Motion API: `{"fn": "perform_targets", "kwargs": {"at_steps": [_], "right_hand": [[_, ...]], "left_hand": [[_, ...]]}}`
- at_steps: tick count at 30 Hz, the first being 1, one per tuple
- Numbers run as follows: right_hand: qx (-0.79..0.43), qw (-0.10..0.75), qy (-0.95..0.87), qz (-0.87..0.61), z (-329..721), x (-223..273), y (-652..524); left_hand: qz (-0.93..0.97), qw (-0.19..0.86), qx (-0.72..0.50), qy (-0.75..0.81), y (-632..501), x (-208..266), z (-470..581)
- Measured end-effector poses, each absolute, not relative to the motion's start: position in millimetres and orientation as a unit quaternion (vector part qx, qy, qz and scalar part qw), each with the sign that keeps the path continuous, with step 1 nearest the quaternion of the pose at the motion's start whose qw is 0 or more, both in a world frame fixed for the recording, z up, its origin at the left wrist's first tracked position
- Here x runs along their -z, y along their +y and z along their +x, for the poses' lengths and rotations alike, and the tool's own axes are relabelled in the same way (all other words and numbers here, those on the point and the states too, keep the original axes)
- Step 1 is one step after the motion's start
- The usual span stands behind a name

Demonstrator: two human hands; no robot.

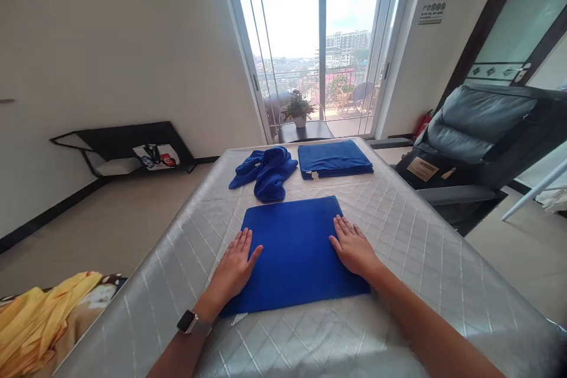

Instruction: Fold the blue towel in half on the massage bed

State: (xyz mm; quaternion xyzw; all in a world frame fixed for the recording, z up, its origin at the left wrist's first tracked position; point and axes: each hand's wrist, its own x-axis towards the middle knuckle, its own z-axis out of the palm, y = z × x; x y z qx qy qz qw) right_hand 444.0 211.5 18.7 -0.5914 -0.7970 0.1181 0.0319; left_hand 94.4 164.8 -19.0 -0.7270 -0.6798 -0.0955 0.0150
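Observation:
A blue towel (pixel 295 254) lies flat and smooth on the quilted silvery cover (pixel 398 236) in front of me. On its left edge my left hand (pixel 237 266) rests flat, fingers stretched out, with a watch on the wrist. My right hand (pixel 354 248) lies likewise on the towel's right edge, palm down and fingers extended. A small white tag (pixel 239 319) pokes out at the near left corner. Beyond the towel sit a crumpled blue towel (pixel 270 174) and, to its right, a neatly folded stack of blue towels (pixel 334 158).
A dark recliner (pixel 465 130) stands close to the right side of the covered surface. Yellow cloth (pixel 48 319) is heaped at the lower left. Past the far end are a potted plant (pixel 299 109) on a dark chair and a sliding glass door (pixel 287 23).

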Motion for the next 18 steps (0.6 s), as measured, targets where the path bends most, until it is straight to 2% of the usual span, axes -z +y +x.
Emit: {"fn": "perform_targets", "kwargs": {"at_steps": [8, 14, 18], "right_hand": [[-0.078, -0.008, -0.788, -0.61, 437.3, -15.6, 212.1], [-0.091, -0.067, -0.797, -0.594, 442.1, -35.6, 219.9], [-0.094, -0.066, -0.801, -0.587, 437.3, -51.4, 243.3]], "left_hand": [[-0.722, 0.001, 0.122, -0.681, 165.3, 20.9, 94.5], [-0.708, 0.021, 0.139, -0.692, 167.5, 27.8, 83.9], [-0.703, 0.027, 0.14, -0.697, 169.7, 30.4, 76.7]]}}
